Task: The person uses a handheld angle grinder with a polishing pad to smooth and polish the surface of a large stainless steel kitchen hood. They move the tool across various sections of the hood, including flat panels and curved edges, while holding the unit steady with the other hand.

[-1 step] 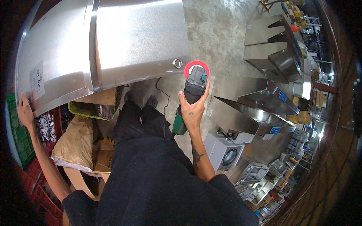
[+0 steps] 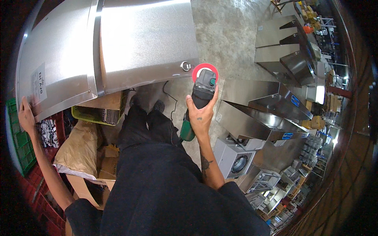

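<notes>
My right hand (image 2: 201, 117) is wrapped round the black and green body of an angle grinder (image 2: 204, 89). The grinder's round red-and-white disc (image 2: 212, 67) is right by the corner of a large shiny sheet-metal piece (image 2: 149, 43), near a metal ring pull (image 2: 185, 66); I cannot tell whether they touch. At the far left, my left hand (image 2: 27, 117) grips the near outer corner of the same metal work, on its left panel (image 2: 59, 55). That panel bears a pale label (image 2: 38, 80) beside the hand.
Below the metal stand a yellow-green crate (image 2: 92, 115), a tan sack (image 2: 78, 145) and cardboard boxes (image 2: 108, 163). Green (image 2: 19, 137) and red crates are at the left. A cord (image 2: 170, 94) lies on the concrete floor. Stainless steel hoods (image 2: 252, 94) and a grey fan box (image 2: 232, 157) stand at right.
</notes>
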`<act>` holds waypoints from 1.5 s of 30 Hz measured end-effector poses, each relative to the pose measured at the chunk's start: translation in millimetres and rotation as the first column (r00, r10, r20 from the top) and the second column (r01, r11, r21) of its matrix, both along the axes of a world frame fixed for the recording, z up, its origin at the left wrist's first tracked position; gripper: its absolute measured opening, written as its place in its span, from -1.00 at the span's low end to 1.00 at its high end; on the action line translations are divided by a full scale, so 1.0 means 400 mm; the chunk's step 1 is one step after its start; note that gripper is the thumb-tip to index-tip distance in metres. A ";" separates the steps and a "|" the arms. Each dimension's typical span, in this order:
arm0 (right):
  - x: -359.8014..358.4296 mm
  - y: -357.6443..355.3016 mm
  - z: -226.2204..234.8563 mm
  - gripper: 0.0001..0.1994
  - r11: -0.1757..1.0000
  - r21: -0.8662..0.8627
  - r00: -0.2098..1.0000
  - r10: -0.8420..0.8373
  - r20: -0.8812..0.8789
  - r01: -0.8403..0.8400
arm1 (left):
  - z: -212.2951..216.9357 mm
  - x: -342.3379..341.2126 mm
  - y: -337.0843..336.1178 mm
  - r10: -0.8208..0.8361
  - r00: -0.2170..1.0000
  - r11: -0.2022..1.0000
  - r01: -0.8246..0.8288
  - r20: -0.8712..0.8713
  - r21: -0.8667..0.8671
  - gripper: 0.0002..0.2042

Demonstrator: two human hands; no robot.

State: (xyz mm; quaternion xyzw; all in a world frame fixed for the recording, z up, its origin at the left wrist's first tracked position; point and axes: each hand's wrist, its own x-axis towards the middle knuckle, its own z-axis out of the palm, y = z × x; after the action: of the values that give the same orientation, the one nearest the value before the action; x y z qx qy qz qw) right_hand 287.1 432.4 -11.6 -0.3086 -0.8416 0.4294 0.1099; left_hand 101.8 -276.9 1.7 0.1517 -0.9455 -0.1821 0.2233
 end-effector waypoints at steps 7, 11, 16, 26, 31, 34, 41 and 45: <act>-0.023 -0.023 0.048 0.09 0.981 -0.191 0.998 -0.010 0.069 0.023 | 0.015 0.000 -0.021 0.053 0.977 0.998 -0.060 0.205 0.029 -0.44; -0.023 -0.027 0.052 0.08 0.979 -0.205 0.999 -0.004 0.053 0.014 | 0.004 -0.003 0.024 0.030 0.996 0.999 -0.033 0.088 0.034 -0.45; -0.023 -0.031 0.048 0.08 0.983 -0.185 0.999 0.009 0.050 0.001 | 0.010 0.003 0.059 -0.021 0.997 1.000 0.020 -0.078 -0.007 -0.43; -0.007 -0.033 0.003 0.07 0.998 -0.004 0.998 0.056 -0.036 -0.056 | 0.006 -0.008 -0.041 0.083 0.971 0.996 -0.089 0.223 0.018 -0.37; -0.005 -0.032 -0.005 0.08 0.997 0.022 0.997 0.070 -0.029 -0.070 | -0.015 -0.009 -0.054 0.056 0.979 0.997 -0.065 0.198 0.040 -0.34; -0.006 -0.036 -0.006 0.08 0.997 0.025 0.997 0.075 -0.037 -0.074 | -0.001 -0.014 -0.050 0.068 0.966 0.996 -0.080 0.249 0.036 -0.34; -0.012 -0.053 0.016 0.08 0.997 -0.004 0.996 0.079 -0.035 -0.079 | 0.002 -0.007 -0.065 0.069 0.964 0.997 -0.077 0.258 0.022 -0.38; -0.015 -0.062 0.028 0.08 0.997 -0.038 0.998 0.068 -0.016 -0.068 | -0.014 -0.002 -0.043 0.053 0.991 0.998 -0.050 0.127 -0.029 -0.38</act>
State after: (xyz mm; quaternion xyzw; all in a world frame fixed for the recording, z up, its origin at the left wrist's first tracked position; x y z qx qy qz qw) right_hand 281.3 407.6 -0.2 -0.2788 -0.8424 0.4512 0.0953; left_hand 101.1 -294.1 -3.9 0.1844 -0.9559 -0.1541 0.1689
